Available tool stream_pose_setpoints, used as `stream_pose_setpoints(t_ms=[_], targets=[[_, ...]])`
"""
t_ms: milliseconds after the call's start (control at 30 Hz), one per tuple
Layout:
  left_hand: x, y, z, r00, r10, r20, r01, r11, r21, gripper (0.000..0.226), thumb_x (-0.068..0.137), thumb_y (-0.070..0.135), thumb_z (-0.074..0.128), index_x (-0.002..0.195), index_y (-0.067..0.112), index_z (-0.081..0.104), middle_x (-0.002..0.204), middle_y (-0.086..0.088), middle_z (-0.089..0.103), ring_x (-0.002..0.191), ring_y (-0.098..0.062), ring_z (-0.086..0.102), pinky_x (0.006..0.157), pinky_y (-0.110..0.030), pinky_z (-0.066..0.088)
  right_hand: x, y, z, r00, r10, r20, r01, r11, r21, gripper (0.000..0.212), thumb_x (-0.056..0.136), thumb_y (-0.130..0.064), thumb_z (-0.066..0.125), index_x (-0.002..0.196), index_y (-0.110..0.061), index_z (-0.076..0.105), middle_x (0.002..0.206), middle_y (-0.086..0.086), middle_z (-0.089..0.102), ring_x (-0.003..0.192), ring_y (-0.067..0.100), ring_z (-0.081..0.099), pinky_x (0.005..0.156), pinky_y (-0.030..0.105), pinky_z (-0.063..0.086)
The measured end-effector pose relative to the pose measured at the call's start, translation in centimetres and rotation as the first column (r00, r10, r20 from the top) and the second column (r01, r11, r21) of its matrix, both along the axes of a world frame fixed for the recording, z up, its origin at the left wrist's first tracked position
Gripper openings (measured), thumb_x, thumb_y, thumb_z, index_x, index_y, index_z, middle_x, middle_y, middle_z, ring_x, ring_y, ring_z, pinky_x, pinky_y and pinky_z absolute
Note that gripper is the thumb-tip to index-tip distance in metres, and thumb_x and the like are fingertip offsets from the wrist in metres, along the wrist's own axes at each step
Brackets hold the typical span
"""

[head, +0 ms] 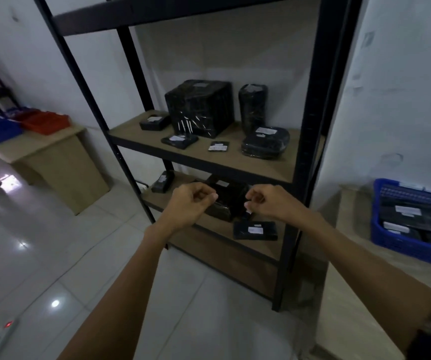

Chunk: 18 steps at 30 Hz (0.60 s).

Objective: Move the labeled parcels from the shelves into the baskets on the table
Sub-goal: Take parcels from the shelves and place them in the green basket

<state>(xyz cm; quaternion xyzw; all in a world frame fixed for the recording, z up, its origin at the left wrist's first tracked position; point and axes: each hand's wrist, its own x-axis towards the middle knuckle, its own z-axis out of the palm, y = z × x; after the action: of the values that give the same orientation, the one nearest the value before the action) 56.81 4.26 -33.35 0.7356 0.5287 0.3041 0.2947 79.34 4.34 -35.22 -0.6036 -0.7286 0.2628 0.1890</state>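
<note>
Left hand (190, 202) and right hand (270, 201) are flanking the parcel (230, 197) at twelve o'clock, fingers (209, 195) loosely curled, gripping nothing, probably lining up a two-handed lift.

The rack (310, 100) stands before me, parcels (198, 107) on its middle shelf (235, 162) and lower shelf (157, 200), one parcel (226, 202) behind my left hand (191, 203) and right hand (269, 201). A filled basket (401, 246) sits on the table (352, 229) at right, two baskets (45, 124) on another table (53, 154) far left.
</note>
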Motion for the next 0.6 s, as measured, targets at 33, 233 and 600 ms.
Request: stream_pose_setpoints(t_ms=[33, 233, 600], targets=[[-0.5, 1.3, -0.1, 1.000, -0.007, -0.007, 0.007, 1.000, -0.006, 0.008, 0.090, 0.025, 0.062, 0.097, 0.021, 0.066, 0.082, 0.008, 0.066, 0.074, -0.005, 0.062, 0.071, -0.018, 0.049, -0.6, 1.3, 0.0, 1.000, -0.005, 0.007, 0.005, 1.000, 0.002, 0.024, 0.086, -0.038, 0.062, 0.107, -0.026, 0.060, 0.099, -0.007, 0.061, 0.092, 0.011, 0.060, 0.084, 0.032, 0.052], [-3.2, 10.4, -1.8, 0.996, -0.082, -0.022, 0.081, 0.996, -0.044, 0.009, 0.090, 0.027, 0.063, 0.095, 0.021, 0.067, 0.085, 0.003, 0.068, 0.077, -0.008, 0.063, 0.070, -0.020, 0.048, -3.3, 8.7, -0.8, 0.992, -0.127, -0.029, 0.126, 0.992, -0.021, 0.025, 0.087, -0.037, 0.061, 0.109, -0.026, 0.060, 0.104, -0.005, 0.063, 0.093, 0.012, 0.060, 0.086, 0.035, 0.051], [-0.2, 22.9, -4.0, 0.937, -0.350, -0.011, 0.350, 0.936, 0.025, 0.002, 0.090, 0.023, 0.063, 0.089, 0.022, 0.064, 0.085, 0.012, 0.064, 0.085, -0.006, 0.063, 0.071, -0.013, 0.047, -3.5, 15.0, -2.0, 0.802, -0.569, -0.181, 0.597, 0.762, 0.251, 0.023, 0.087, -0.033, 0.061, 0.070, -0.019, 0.055, 0.066, -0.003, 0.053, 0.059, 0.008, 0.049, 0.054, 0.025, 0.035]])
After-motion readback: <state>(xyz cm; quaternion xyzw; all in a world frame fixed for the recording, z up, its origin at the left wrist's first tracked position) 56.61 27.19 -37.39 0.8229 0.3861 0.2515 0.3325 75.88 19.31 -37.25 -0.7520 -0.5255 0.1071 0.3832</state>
